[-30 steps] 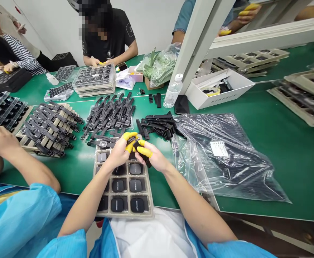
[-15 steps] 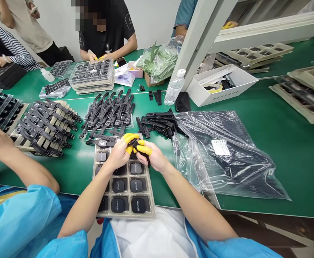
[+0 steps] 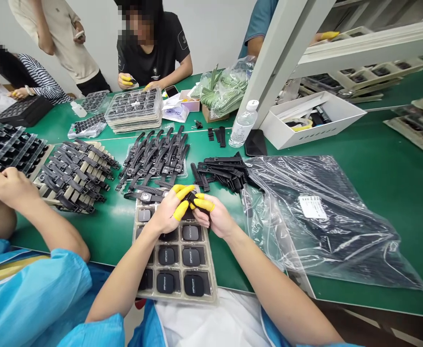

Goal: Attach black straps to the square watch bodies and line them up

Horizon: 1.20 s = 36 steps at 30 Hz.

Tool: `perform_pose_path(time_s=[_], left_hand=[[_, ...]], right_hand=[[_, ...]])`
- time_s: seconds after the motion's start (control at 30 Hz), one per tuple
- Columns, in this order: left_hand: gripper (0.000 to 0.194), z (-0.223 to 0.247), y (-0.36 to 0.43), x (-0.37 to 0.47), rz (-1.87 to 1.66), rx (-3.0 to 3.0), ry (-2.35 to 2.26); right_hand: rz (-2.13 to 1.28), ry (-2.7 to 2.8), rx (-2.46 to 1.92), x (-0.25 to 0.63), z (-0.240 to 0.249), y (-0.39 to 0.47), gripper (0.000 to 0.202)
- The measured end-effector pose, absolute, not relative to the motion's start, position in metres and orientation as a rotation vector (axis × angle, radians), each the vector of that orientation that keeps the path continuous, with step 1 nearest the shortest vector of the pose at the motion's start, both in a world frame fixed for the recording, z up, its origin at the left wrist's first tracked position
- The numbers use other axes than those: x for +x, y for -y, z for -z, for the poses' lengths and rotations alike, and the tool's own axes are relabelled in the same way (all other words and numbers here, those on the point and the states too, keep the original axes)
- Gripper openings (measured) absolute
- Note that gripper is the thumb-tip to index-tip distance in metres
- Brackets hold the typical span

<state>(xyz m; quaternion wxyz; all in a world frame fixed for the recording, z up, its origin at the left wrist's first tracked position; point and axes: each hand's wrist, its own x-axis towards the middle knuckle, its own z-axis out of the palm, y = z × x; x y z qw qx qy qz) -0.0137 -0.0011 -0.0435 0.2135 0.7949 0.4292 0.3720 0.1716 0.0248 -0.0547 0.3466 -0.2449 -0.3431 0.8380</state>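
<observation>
My left hand (image 3: 173, 209) and my right hand (image 3: 213, 214) meet over the far end of a beige tray (image 3: 213, 270), with yellow covers on some fingers. Both are closed on one small black watch piece (image 3: 190, 196), partly hidden by the fingers. In the tray's compartments lie square black watch faces (image 3: 166, 283). Just beyond my left hand, assembled black watches (image 3: 156, 161) lie in rows on a clear tray. A pile of loose black straps (image 3: 225, 171) rests beyond my right hand.
A clear bag of black straps (image 3: 327, 221) lies at the right. Behind are a water bottle (image 3: 244, 123), a phone (image 3: 255, 143) and a white box (image 3: 312, 120). A co-worker's hand (image 3: 12, 188) is at the left; other people are across the table.
The whole view has shifted, so things appear slightly lower and farther right. My hands still hold the piece, with left fingers spread a little more. The person opposite has raised one hand.
</observation>
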Motion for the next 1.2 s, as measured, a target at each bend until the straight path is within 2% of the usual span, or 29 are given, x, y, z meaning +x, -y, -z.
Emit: perform_pose_path(time_s=[0.33,0.7,0.87,1.0,1.2], left_hand=[[0.037,0.05,0.001,-0.013,-0.904,2.343,-1.33],[0.036,0.05,0.001,-0.014,-1.057,2.097,-1.146],[0.038,0.054,0.001,-0.011,-1.203,1.893,-1.287],[0.02,0.054,-0.001,-0.006,-1.388,1.747,-1.305],[0.031,0.049,0.0,0.004,-1.512,1.43,-1.156]], right_hand=[[-2.147,0.932,-0.718,0.171,0.059,-0.026,0.035],[-2.115,1.046,-0.651,0.171,0.062,-0.025,0.036],[-2.083,0.989,-0.632,0.172,0.059,-0.026,0.04],[-2.097,1.039,-0.626,0.172,0.058,-0.027,0.046],[-2.265,1.053,-0.583,0.174,0.056,-0.029,0.045]])
